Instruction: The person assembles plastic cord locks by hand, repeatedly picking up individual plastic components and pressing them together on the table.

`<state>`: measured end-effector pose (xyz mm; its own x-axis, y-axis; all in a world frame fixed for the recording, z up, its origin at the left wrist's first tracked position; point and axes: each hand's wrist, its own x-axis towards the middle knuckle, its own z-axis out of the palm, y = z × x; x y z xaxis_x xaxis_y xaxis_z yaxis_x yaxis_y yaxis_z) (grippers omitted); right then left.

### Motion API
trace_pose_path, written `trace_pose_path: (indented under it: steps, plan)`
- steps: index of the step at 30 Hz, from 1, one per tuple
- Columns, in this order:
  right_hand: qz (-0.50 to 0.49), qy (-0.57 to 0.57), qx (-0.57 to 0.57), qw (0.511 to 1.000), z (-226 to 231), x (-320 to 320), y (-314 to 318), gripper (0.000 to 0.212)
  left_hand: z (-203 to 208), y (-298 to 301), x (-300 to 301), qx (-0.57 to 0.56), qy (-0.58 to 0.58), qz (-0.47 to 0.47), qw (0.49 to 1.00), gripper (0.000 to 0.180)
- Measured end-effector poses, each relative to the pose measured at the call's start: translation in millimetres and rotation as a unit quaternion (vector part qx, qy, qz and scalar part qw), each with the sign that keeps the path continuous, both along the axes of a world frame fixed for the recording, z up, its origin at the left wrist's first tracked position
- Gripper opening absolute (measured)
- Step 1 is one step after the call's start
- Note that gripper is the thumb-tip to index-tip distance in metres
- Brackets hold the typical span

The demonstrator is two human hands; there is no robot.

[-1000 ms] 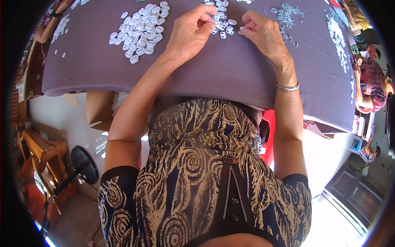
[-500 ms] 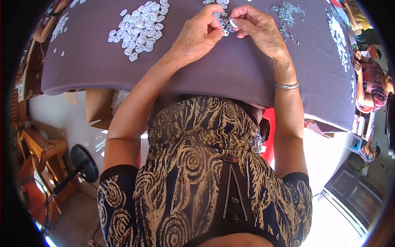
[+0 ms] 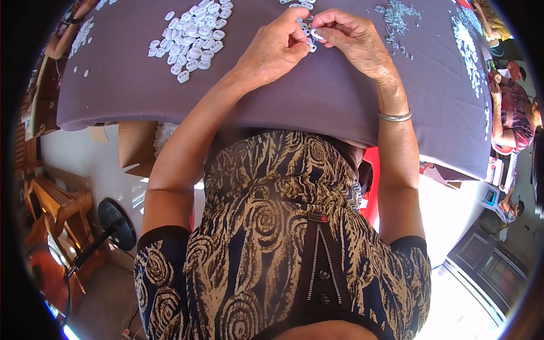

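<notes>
Above the cloth-covered table, my right hand [image 3: 352,42] pinches a small white oval plastic piece [image 3: 317,34] between thumb and fingertips. Close on its left, my left hand [image 3: 276,46] has thumb and fingers pinched around another small white piece with a hole [image 3: 311,47], which peeks out at the fingertips. The two pieces are almost touching. Behind my hands lie several more white oval pieces [image 3: 306,5], partly covered by my fingers. To the left is a large heap of white oval pieces with two holes each [image 3: 195,37].
A scatter of small metal pins [image 3: 398,20] lies right of my hands. More white pieces [image 3: 467,51] run along the table's right side. The purple-grey tablecloth [image 3: 317,102] hangs over the near edge. People sit at the left and right, one with an arm [image 3: 59,42] on the table.
My right hand has come slightly left, bringing its white piece closer to the piece in my left hand. The left hand has hardly moved.
</notes>
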<state>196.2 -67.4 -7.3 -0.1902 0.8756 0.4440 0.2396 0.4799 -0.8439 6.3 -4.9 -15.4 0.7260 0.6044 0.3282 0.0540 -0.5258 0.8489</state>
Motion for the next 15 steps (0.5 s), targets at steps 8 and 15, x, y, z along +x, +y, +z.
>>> trace_pose_path:
  steps: [8,15]
  plan:
    - [-0.116,-0.068,-0.154,0.979,6.2,-1.4,-6.8,0.016,3.3,0.4,0.6,-0.022,0.010,-0.009,1.000,0.046]
    - [-0.105,-0.063,-0.150,0.981,5.5,-3.3,-6.5,0.016,3.6,0.2,0.0,-0.027,0.011,-0.010,1.000,0.046]
